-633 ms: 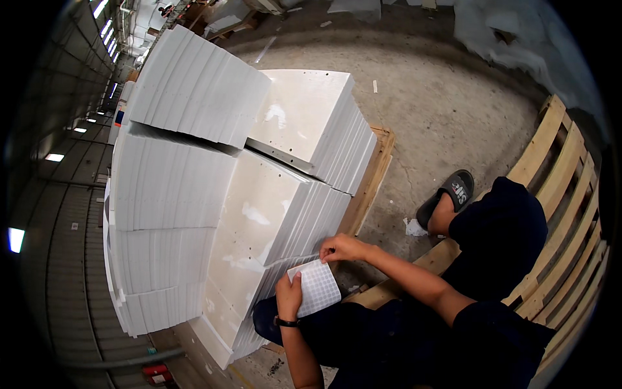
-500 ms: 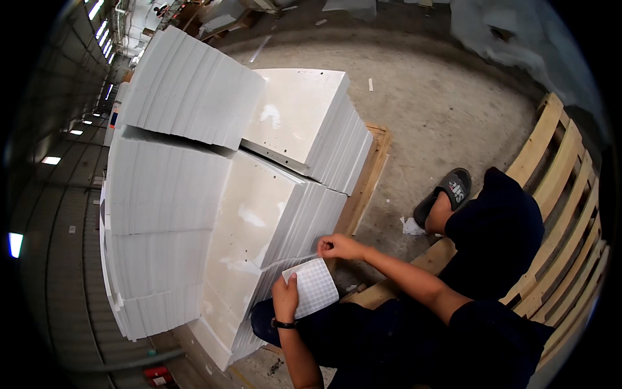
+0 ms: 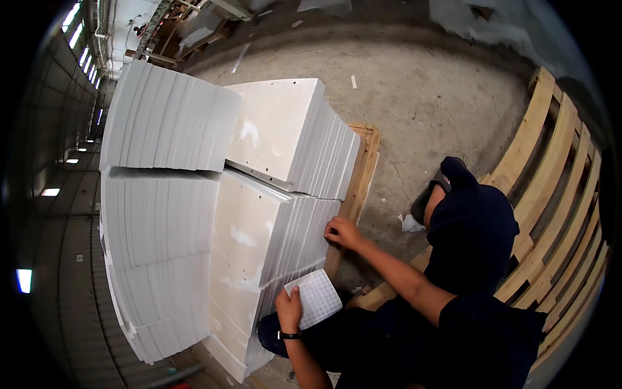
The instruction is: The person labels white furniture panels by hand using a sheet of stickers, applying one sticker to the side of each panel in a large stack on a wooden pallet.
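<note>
A white sheet point(image 3: 317, 298) with a grid of pale round dots, like a sheet of stickers, rests over my thigh. My left hand point(image 3: 289, 311) grips its left edge, thumb on top. Beyond the sheet, my right hand point(image 3: 345, 233) is at the side edges of the stacked white panels point(image 3: 301, 227), its fingers drawn together in a pinch. Anything between those fingertips is too small or hidden to make out. The panels stand on edge in several tight rows, and small holes show in the near panel faces.
Under the panels lies a wooden pallet point(image 3: 364, 162). A slatted wooden pallet point(image 3: 541, 188) is on my right, beneath me. A crumpled white scrap point(image 3: 409, 223) lies on the concrete floor point(image 3: 402, 110) by my sandal. Translucent plastic sheeting point(image 3: 512, 29) is at the far right.
My right hand has moved away from the sheet, forward along the panels' side edges. My left hand still grips the sheet. The whole view has shifted slightly.
</note>
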Tool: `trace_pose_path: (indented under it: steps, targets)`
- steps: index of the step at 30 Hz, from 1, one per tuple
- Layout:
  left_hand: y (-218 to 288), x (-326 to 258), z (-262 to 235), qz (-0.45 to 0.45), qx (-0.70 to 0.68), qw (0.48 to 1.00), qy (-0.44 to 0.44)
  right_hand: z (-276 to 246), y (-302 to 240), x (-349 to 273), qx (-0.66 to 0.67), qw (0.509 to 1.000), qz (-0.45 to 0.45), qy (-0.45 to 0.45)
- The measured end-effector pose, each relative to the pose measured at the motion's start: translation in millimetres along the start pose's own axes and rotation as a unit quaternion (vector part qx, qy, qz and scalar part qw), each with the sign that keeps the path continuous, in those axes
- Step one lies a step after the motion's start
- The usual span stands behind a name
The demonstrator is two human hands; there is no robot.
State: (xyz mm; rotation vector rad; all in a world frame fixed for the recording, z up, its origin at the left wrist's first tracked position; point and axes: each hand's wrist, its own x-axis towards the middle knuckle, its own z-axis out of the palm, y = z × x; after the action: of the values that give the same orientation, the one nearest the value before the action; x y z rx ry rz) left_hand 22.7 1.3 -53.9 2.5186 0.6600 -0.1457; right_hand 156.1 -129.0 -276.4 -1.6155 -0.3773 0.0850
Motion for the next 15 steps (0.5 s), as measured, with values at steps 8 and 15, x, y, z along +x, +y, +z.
trace_pose_path:
  steps: [8,15]
  targets:
    - [-6.4,3.3,-0.4,0.01,0.023,0.999,-0.021,-0.4,-1.3,3.6,0.02,1.0,0.018,0.003]
    - [-8.3,2.6,1.1,0.007,-0.005,1.0,-0.02,-8.7,31.7,2.1,0.1,0.975,0.155,0.121]
